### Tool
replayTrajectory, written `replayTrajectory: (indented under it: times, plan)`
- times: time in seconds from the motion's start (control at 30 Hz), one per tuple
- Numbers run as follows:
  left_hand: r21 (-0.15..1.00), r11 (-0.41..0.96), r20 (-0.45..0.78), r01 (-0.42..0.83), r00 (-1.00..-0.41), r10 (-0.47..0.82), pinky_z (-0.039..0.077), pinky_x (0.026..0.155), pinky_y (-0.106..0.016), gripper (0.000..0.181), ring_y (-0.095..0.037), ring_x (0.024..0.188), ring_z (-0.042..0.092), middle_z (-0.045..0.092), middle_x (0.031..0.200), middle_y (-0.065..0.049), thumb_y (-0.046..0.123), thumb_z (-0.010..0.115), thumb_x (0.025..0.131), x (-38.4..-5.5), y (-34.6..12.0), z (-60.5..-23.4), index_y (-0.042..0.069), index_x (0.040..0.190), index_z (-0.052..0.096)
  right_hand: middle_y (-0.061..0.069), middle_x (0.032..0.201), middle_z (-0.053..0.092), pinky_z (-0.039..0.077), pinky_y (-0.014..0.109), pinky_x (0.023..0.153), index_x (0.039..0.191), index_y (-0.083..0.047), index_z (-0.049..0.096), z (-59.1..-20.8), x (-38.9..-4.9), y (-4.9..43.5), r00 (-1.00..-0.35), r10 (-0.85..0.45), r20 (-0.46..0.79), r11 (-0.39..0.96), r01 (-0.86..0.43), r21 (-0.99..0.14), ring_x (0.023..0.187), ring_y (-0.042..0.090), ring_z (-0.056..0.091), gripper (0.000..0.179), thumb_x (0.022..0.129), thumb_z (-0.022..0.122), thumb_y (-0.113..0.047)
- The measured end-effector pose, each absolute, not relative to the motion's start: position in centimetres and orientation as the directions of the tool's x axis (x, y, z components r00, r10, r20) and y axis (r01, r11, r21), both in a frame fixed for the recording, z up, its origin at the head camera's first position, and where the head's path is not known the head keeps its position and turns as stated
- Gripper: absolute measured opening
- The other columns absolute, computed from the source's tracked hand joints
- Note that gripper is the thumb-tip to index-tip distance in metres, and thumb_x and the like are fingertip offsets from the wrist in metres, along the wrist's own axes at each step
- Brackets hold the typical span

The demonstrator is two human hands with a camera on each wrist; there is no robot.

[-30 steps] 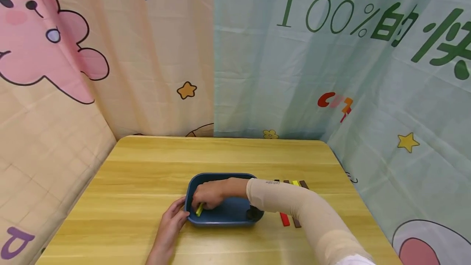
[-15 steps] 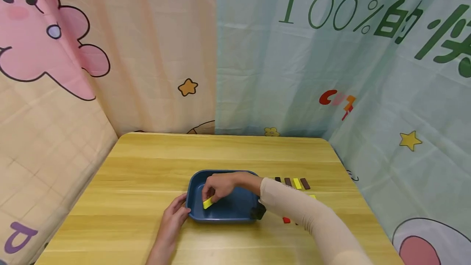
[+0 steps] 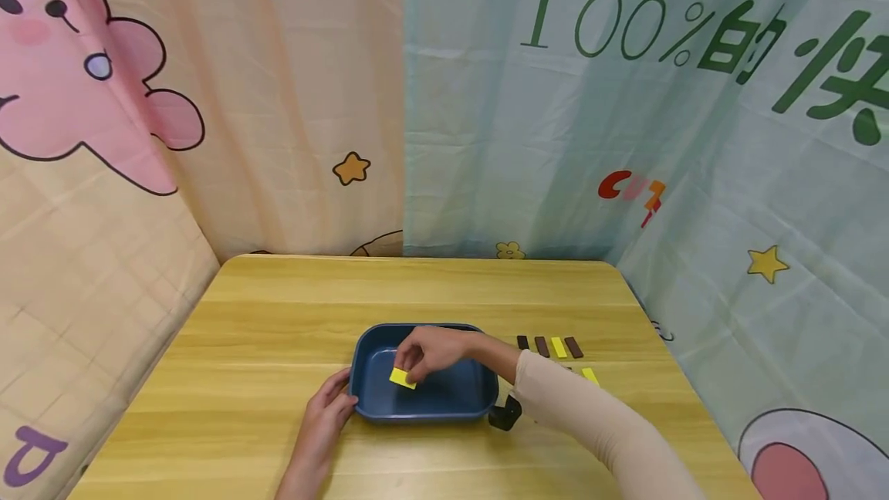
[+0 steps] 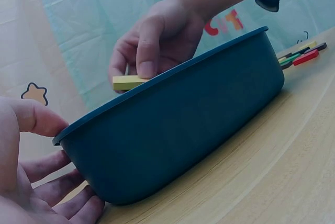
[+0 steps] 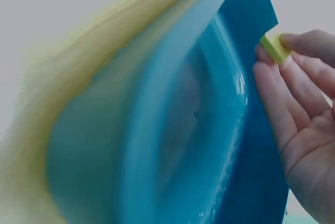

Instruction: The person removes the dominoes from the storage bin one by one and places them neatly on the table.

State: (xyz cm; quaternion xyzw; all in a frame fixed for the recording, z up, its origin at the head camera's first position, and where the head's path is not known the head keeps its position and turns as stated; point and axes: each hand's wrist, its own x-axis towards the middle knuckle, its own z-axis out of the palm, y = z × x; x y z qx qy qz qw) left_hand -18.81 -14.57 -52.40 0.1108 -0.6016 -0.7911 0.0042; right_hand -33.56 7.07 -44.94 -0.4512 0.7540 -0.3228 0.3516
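A deep blue plastic tub stands on the table. At its left end my left hand rests against the outside. In the left wrist view the thumb touches the rim and the fingers lie along the outer wall. Over the tub's left half, my right hand pinches a small flat yellow block between thumb and fingers. The left wrist view shows this yellow block at about rim height. One blunt end of the yellow block sticks out past the fingertips in the right wrist view.
Right of the tub, small blocks lie in rows: a black block, a brown block, a yellow one and others, partly behind the right sleeve. A red block shows there from the left wrist. Printed curtains surround the table.
My right hand has come away from the tub's left end, rising and moving right with the yellow block. More of the block shows now. The left hand stays at the tub.
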Motion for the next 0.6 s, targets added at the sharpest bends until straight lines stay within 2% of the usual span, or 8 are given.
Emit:
replayTrajectory:
  times: [0.2, 0.37, 0.6]
  plan:
    - [0.951, -0.283, -0.171, -0.125, -0.975, -0.145, 0.05, 0.092, -0.021, 0.055, -0.008, 0.109, 0.061, 0.041, 0.154, -0.026, -0.004, 0.053, 0.096, -18.7, -14.7, -52.5, -0.009, 0.15, 0.042, -0.001, 0.091, 0.071, 0.059, 0.03, 0.072, 0.106, -0.003, 0.072, -44.4, -32.7, 9.0, -0.504, -0.838, -0.212, 0.43, -0.369, -0.824, 0.079, 0.014, 0.067, 0.017, 0.089, 0.075, 0.001]
    - [0.947, -0.292, -0.18, -0.133, -0.973, -0.141, 0.05, 0.092, -0.022, 0.055, -0.007, 0.11, 0.061, 0.041, 0.154, -0.025, -0.004, 0.052, 0.097, -18.9, -14.6, -52.6, -0.009, 0.15, 0.042, 0.006, 0.093, 0.073, 0.06, 0.031, 0.072, 0.104, -0.003, 0.072, -43.8, -32.4, 10.6, -0.564, -0.798, -0.213, 0.45, -0.321, -0.833, 0.078, 0.016, 0.068, 0.017, 0.088, 0.075, 0.001]
    - [0.947, -0.294, -0.179, -0.132, -0.974, -0.137, 0.049, 0.092, -0.021, 0.055, -0.008, 0.113, 0.06, 0.04, 0.155, -0.026, -0.005, 0.052, 0.096, -18.9, -14.5, -52.5, -0.01, 0.15, 0.041, 0.007, 0.094, 0.075, 0.061, 0.035, 0.073, 0.105, -0.004, 0.072, -43.6, -31.8, 13.1, -0.647, -0.728, -0.228, 0.469, -0.228, -0.853, 0.081, 0.021, 0.071, 0.014, 0.092, 0.075, -0.001]
